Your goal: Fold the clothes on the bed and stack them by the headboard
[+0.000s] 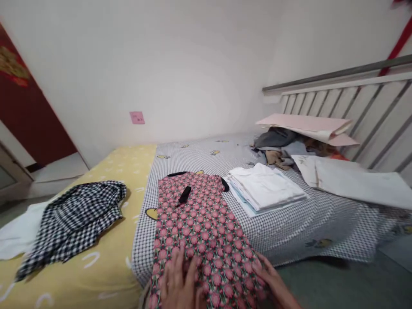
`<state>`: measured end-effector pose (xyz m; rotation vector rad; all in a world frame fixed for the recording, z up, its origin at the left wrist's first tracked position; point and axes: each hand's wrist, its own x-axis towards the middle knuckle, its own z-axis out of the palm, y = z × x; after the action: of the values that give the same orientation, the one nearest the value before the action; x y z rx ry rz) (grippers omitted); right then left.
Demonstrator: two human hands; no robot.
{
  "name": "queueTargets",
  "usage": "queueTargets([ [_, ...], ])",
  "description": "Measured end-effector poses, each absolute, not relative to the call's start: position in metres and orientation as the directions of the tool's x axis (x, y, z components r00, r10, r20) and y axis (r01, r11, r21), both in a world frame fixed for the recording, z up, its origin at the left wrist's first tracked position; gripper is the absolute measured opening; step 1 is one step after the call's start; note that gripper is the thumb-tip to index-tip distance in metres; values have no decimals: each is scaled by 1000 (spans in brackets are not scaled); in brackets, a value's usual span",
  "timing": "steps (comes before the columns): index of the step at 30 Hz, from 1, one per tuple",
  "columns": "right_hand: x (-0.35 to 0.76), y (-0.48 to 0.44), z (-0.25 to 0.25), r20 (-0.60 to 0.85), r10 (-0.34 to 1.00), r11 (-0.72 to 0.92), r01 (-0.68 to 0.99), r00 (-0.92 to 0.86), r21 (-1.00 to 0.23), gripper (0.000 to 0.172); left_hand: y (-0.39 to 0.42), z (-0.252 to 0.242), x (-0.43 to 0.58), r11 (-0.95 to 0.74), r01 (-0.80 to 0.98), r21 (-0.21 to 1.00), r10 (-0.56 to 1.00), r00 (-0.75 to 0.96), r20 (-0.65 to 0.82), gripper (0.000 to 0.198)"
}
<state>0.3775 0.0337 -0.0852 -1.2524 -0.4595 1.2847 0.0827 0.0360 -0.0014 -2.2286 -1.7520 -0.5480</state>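
Bed (299,231), grey gingham sheet: stretching ahead of the hands and off to their right. Yellow quilt (106,274): lying along the bed's side, left of the hands. Pink floral dress (206,227), black trim: lying flat under and ahead of the hands, neckline farthest from them. It is handling as light, soft, limp cloth, best taken at the shoulders or side edges. Black-and-white gingham garment (72,219): bunching left of the dress. Folded white stack (264,186): sitting just right of the dress, ahead of the hands. Left hand (177,279) and right hand (268,274): resting open on the dress, palms down, fingers spread, neither clenching nor gripping. Black strip (184,194): lying on the dress, ahead of the hands.
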Motion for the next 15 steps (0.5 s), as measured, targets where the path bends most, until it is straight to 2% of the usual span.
queueTargets([
  [3, 374, 31, -77, -323, 901, -212, -358, 288, -909, 55, 40, -5, 129, -343, 928, 143, 883, 267, 385, 58],
  [6, 368, 33, -55, -239, 930, -177, -230, 278, -957, 53, 43, -2, 180, -404, 863, 303, 869, 259, 422, 57],
  [8, 362, 37, -38, -175, 966, -144, -168, 189, -975, 51, 47, 2, 208, -400, 813, 423, 887, 228, 401, 61],
  [10, 359, 43, -26, -174, 982, -162, -154, 72, -975, 50, 54, 7, 225, -356, 749, 558, 931, 231, 285, 65],
  [12, 361, 54, -17, -220, 975, -211, -186, 28, -960, 53, 63, 10, 228, -234, 683, 692, 969, 225, 106, 64],
  [15, 375, 84, -5, -250, 951, -173, -356, 183, -918, 53, 73, 11, 217, -55, 546, 836, 985, 164, -42, 55],
])
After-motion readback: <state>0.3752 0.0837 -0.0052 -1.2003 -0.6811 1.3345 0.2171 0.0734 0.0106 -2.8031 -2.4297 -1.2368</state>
